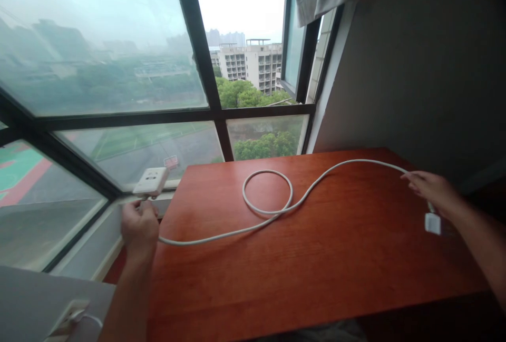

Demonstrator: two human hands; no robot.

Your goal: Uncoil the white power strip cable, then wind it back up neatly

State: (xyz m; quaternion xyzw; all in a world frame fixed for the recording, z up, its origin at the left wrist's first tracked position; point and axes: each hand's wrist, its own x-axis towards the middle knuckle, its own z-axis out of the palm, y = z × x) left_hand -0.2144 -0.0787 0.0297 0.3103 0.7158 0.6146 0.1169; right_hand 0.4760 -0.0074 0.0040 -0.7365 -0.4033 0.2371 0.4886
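A white extension cord lies across the reddish-brown wooden bench [328,263], its cable [288,208] making a single loop near the far edge and crossing itself there. The person's left hand [140,223] is closed around the cord just below the socket block [151,179], which is held up beyond the bench's left edge, in front of the window [118,89]. The right hand [430,186] pinches the cable near its other end, and the plug [432,223] dangles just below the fingers; whether it touches the wood cannot be told. The likeliest trouble is the loop: if the hands draw apart without untwisting the cable, it could shrink into a tight kink and strain the wire. Should the left grip loosen, the socket block, with no bench beneath it, could drop past the edge and drag cable after it. A careless swing of the right wrist might also knock the loose-hanging plug against the bench.
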